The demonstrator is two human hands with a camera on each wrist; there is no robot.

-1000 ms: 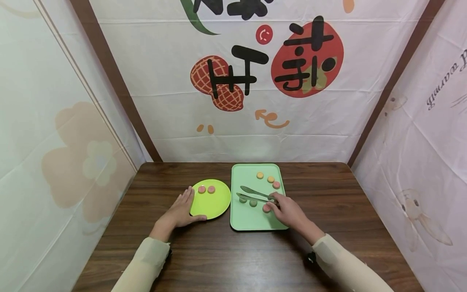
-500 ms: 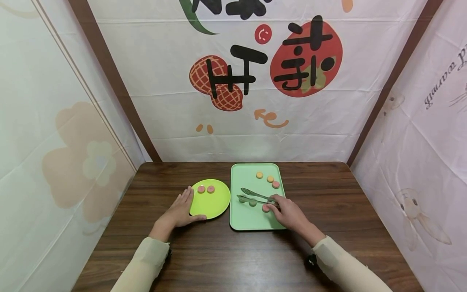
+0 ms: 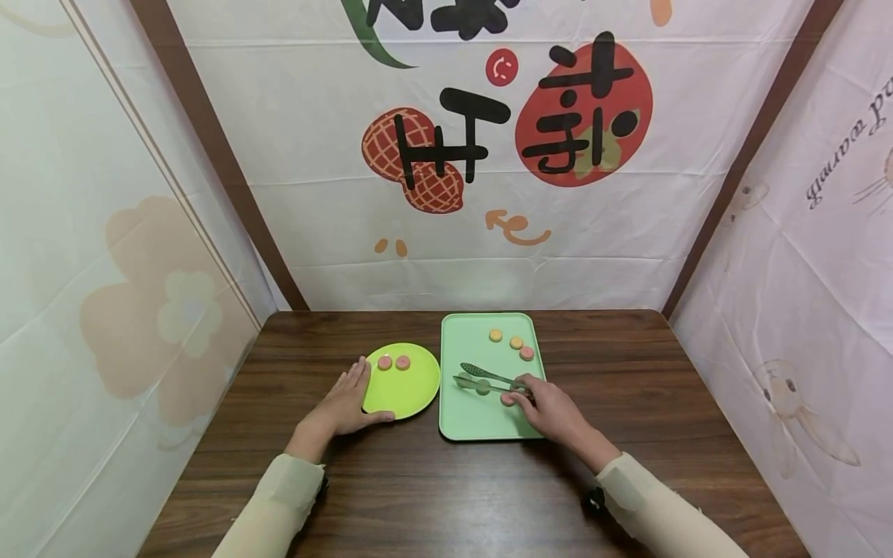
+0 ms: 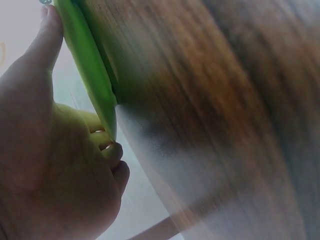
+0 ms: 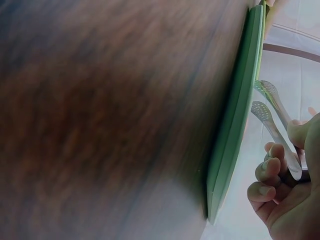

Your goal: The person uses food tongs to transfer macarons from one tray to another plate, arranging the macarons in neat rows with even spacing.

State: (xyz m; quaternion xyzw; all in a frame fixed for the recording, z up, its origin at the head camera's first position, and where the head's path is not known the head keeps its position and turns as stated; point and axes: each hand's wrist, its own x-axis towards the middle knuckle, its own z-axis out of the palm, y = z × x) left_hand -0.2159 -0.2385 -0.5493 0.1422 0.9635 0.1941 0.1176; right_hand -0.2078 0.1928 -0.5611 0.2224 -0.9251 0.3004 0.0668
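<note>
Tongs (image 3: 491,377) are hanging over the pale green tray (image 3: 481,422), tips parted (green discs (image 3: 484,388) are sitting near them), and the right hand (image 3: 556,408) is gripping them near the tray's right edge. Left of the tray, the left hand (image 3: 345,403) is resting, spread wide, against a lime plate (image 3: 402,393) where two pink discs (image 3: 403,363) are lying.

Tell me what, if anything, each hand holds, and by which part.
The right hand holds the tongs by their handle end. The left hand just rests against the rim of the plate.
</note>
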